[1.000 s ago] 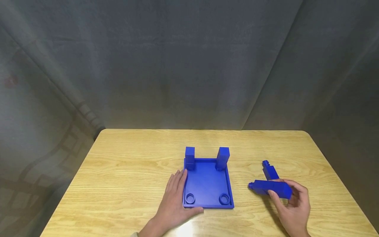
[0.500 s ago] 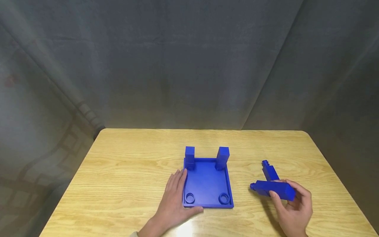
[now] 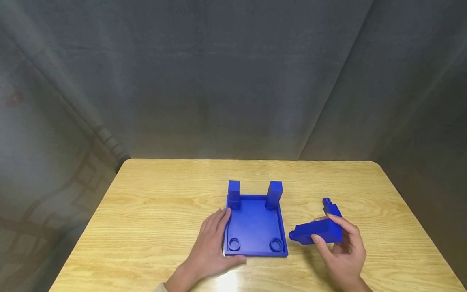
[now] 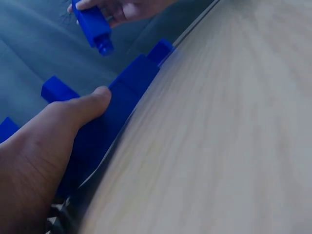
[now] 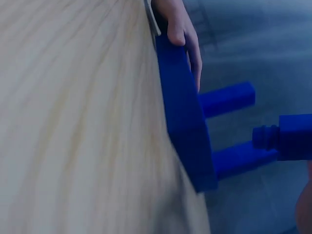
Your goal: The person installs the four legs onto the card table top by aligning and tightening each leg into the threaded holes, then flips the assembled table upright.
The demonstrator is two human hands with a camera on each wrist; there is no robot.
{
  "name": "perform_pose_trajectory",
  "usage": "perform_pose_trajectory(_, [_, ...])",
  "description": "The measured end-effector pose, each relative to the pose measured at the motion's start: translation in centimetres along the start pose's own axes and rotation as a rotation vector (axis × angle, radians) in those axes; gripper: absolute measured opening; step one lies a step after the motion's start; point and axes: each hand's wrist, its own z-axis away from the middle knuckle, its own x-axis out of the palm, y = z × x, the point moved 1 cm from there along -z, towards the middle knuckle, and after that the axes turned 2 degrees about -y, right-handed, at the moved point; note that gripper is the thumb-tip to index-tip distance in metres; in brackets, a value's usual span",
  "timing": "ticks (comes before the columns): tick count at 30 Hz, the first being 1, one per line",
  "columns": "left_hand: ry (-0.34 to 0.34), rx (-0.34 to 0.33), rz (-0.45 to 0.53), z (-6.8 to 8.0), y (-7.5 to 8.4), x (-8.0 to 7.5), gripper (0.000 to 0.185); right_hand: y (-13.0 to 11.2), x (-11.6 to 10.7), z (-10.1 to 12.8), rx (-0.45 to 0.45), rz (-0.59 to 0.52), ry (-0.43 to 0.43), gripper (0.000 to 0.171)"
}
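Observation:
A square blue tabletop [image 3: 255, 227] with a raised rim lies upside down on the table. Two blue legs, the left one [image 3: 234, 194] and the right one [image 3: 274, 195], stand upright at its far corners. Round sockets [image 3: 276, 244] show at its near corners. My left hand [image 3: 211, 249] rests against the tabletop's near left corner, fingers straight along the left side, thumb along the front. Between thumb and fingers, my right hand [image 3: 344, 253] grips a blue square leg [image 3: 317, 231] above the table. Its threaded end [image 5: 265, 138] points left toward the tabletop.
Another blue leg [image 3: 332, 209] lies on the wooden table [image 3: 164, 194] behind the right hand, partly covered by the held leg. A grey curtain [image 3: 219, 81] hangs behind the table and along both sides.
My right hand has moved left with the leg, bringing its threaded end closer to the tabletop. The left hand has shifted very slightly; the tabletop stays in place.

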Motion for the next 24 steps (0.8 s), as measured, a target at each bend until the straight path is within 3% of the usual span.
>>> perform_pose_trajectory(5, [-0.008,0.080,-0.018,-0.2,-1.1,-0.6,0.133,0.2,2.1,-0.5,-0.009,-0.010,-0.049,0.050])
perform_pose_trajectory(13, [-0.027,0.184,0.035,-0.6,-3.1,-1.4,0.132,1.2,5.2,-0.9,-0.035,0.025,-0.136,0.049])
perform_pose_trajectory(24, [-0.073,0.208,0.123,-0.8,-4.0,-2.0,0.124,3.0,7.7,0.6,0.108,0.109,-0.271,0.052])
